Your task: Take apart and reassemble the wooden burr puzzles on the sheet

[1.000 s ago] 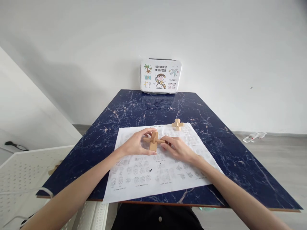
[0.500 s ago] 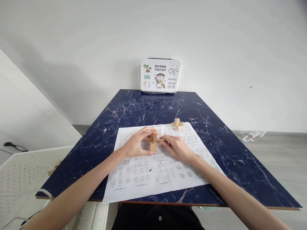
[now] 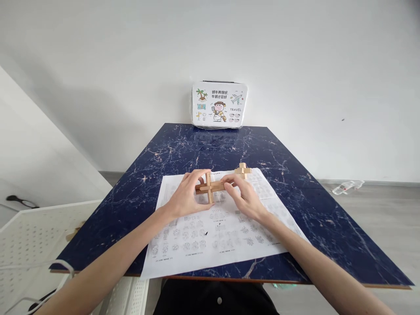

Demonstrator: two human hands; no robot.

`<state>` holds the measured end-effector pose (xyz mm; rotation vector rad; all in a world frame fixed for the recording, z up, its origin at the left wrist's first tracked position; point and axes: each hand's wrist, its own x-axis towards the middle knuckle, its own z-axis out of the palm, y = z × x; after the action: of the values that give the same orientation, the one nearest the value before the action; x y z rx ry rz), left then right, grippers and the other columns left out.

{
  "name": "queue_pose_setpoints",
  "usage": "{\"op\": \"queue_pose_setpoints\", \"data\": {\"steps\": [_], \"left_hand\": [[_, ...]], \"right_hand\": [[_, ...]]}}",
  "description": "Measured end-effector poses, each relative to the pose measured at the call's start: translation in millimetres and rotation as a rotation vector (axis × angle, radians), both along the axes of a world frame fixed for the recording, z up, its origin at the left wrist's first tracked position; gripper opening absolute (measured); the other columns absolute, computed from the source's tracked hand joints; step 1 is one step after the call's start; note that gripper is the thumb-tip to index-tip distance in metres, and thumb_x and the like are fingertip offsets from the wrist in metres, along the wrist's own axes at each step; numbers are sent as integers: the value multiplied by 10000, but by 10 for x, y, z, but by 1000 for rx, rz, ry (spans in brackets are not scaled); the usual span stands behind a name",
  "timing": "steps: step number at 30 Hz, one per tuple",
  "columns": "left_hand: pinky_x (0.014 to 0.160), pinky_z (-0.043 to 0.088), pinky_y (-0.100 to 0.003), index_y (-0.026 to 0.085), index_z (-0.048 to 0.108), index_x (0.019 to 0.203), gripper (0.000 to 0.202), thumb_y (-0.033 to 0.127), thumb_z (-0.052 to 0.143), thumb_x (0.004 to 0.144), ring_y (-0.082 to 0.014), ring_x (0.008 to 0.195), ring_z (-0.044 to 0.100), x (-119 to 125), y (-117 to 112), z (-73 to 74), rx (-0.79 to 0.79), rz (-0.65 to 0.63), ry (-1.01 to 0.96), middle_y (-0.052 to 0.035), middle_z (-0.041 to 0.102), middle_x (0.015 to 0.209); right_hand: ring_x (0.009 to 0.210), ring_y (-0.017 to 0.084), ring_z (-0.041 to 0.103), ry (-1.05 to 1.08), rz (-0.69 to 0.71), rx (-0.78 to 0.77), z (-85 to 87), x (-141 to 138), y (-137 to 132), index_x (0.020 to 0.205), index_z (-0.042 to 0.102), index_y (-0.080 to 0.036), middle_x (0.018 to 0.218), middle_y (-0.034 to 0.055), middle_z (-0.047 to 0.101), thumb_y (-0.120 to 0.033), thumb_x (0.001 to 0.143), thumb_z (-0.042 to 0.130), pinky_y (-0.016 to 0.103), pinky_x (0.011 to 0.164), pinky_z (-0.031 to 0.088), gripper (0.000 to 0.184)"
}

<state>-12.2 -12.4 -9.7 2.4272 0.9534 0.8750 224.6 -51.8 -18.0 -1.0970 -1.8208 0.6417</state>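
Between my hands is a cross-shaped wooden interlocking puzzle [image 3: 210, 188], raised above a printed instruction sheet [image 3: 183, 258]. My left hand [image 3: 183, 195] grips the upright bar at its two ends, thumb at the near end and fingers at the far end. My right hand [image 3: 244, 195] pinches the right end of the crossing bar between thumb and fingers. Behind the right hand, at the sheet's far edge, sits a second assembled wooden puzzle [image 3: 243, 170]. The left hand partly hides the left side of the held puzzle.
The sheet lies on a dark blue marbled table [image 3: 147, 168]. A white printed case [image 3: 219, 105] leans on the wall at the table's far end. A white perforated rack [image 3: 29, 227] with cables stands at the left; a clear plastic item [image 3: 347, 187] lies on the floor at right.
The puzzle has turned in my hands, so its crossing bars now face up. My right fingers have shifted up and over the right end of the bar.
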Motion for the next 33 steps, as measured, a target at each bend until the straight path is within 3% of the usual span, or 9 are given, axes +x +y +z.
{"op": "queue_pose_setpoints", "data": {"steps": [4,9,14,16,20,28,33], "left_hand": [[1054,518,-540,368,374,1508,889,472,875,781,-348,1286,557,21,-19,-20,-27,-28,37,-88,519,1502],[1130,465,-546,345,414,1507,888,496,882,768,-355,1353,532,15,-5,-10,14,-75,54,-92,548,1487],[1109,494,-519,320,482,1483,888,518,900,724,-342,1314,568,-1,19,1,-31,-147,6,-98,580,1433],[1099,505,-518,316,500,1477,886,544,901,720,-338,1288,588,3,24,-1,-69,-170,-1,-100,596,1400],[1082,524,-524,315,500,1485,874,554,894,742,-331,1256,610,14,15,-9,-82,-177,17,-105,605,1361],[1071,555,-515,310,442,1528,906,505,890,765,-324,1274,610,-12,6,-60,38,-178,16,-108,583,1397],[1094,550,-516,319,415,1566,931,485,890,783,-319,1297,606,-16,-7,-32,69,-207,-32,-118,567,1440]], "right_hand": [[712,193,607,-23,62,-161,-13,-34,-15,917,589,-227,811,39,687,-502,1059,500,345,677,457,322],[595,147,494,20,177,-330,0,9,23,766,521,-229,678,-6,586,-552,1051,505,324,614,402,431],[500,109,423,274,367,-722,-22,87,73,851,531,-226,664,-38,533,-613,989,574,263,431,266,412],[470,93,403,331,396,-813,-47,100,84,882,537,-225,672,-49,517,-629,961,614,245,382,209,418],[469,77,412,365,437,-816,-76,103,84,878,538,-218,681,-60,504,-618,958,648,223,368,258,422],[473,80,450,330,457,-689,-102,69,55,874,521,-223,682,-46,553,-600,1017,582,219,392,340,408],[433,70,431,356,478,-701,-81,74,45,946,592,-210,649,-56,559,-621,1012,584,208,371,308,417]]}}
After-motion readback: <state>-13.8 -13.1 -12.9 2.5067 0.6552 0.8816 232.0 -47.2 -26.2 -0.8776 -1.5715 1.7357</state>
